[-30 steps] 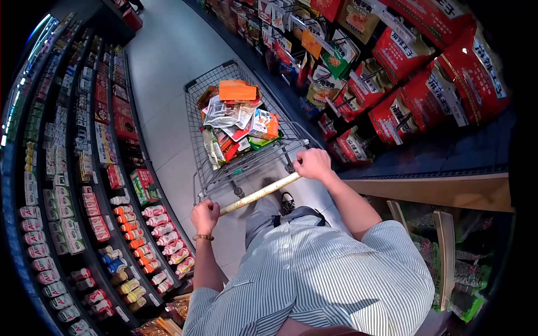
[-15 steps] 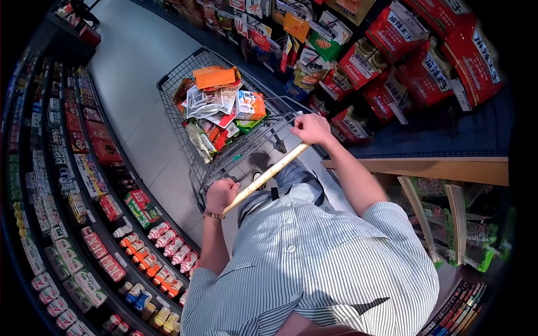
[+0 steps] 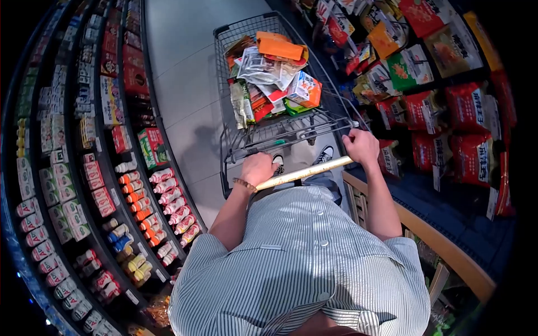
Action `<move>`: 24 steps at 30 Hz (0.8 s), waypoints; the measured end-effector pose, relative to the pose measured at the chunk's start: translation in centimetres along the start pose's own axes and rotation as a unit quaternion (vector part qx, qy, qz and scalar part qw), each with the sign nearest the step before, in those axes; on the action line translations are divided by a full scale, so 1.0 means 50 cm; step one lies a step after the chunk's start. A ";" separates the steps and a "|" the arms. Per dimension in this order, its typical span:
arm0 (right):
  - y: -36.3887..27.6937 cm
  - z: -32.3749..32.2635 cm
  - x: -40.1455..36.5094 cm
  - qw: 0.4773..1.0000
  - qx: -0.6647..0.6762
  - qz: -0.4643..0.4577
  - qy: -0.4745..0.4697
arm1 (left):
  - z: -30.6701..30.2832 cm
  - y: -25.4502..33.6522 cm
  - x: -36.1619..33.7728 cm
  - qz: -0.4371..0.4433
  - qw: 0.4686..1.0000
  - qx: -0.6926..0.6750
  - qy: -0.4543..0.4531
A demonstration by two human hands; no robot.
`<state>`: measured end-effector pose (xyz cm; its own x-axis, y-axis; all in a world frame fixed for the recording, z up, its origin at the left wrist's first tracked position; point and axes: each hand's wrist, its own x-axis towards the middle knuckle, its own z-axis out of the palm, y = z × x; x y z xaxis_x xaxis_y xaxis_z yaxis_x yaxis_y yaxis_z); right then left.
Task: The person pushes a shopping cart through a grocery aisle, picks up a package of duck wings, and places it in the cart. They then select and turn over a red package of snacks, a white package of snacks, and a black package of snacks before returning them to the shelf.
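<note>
Floor tiles [image 3: 185, 95] lie beyond my left hand [image 3: 259, 169] and right hand [image 3: 361, 148], both clasping the handle [image 3: 305, 173]; steering the cart [image 3: 224, 29] ahead seems underway, calling for an even grip.

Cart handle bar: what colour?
The handle bar is pale yellow; clearest in the head view.

Shadow-dappled shirt [image 3: 297, 241], fisheye bending, black corners

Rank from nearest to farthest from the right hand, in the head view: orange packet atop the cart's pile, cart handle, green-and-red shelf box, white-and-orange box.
1. Cart handle: in the right hand's grip.
2. White-and-orange box: cart's right side.
3. Orange packet: atop the pile, farther forward.
4. Green-and-red shelf box: across on the left.
</note>
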<state>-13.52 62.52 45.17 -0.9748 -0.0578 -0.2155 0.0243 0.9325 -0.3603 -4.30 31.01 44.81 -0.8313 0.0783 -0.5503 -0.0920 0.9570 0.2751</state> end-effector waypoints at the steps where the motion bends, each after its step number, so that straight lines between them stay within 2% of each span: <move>1: 0.004 0.000 0.003 1.000 -0.001 0.002 -0.004 | -0.006 -0.001 -0.008 0.010 1.000 -0.001 0.005; 4: 0.010 -0.001 0.019 1.000 0.002 -0.008 0.005 | -0.010 -0.023 -0.035 0.036 0.998 -0.010 0.055; 6: 0.011 -0.004 0.023 1.000 0.002 -0.003 0.001 | -0.011 -0.031 -0.068 0.073 0.987 -0.024 0.139; 8: 0.006 -0.010 0.025 1.000 0.001 -0.008 0.009 | 0.008 -0.034 -0.101 0.039 0.984 -0.029 0.174; 10: 0.017 -0.002 0.040 1.000 0.006 -0.012 0.011 | 0.046 -0.044 -0.106 0.026 0.961 -0.112 0.251; 12: 0.021 0.001 0.045 1.000 -0.004 -0.010 0.020 | 0.053 -0.039 -0.111 0.028 0.955 -0.095 0.279; 14: 0.020 -0.004 0.055 0.999 -0.001 -0.011 0.032 | 0.048 -0.028 -0.094 0.077 0.937 -0.065 0.336; 16: 0.025 -0.009 0.071 0.999 -0.009 -0.018 0.042 | 0.040 -0.017 -0.084 0.064 0.946 -0.071 0.309; 18: 0.044 0.002 0.101 0.999 -0.005 -0.023 0.044 | 0.036 -0.004 -0.063 0.053 0.929 -0.081 0.357; 24: 0.047 -0.004 0.144 0.999 0.004 -0.015 0.036 | 0.027 -0.001 -0.024 0.026 0.944 -0.081 0.320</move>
<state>-20.53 64.38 42.97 -0.9885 -0.0588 -0.1392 -0.0027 0.9279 -0.3728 -2.56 31.23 44.37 -0.9931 -0.1093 0.0420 -0.0804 0.8974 0.4339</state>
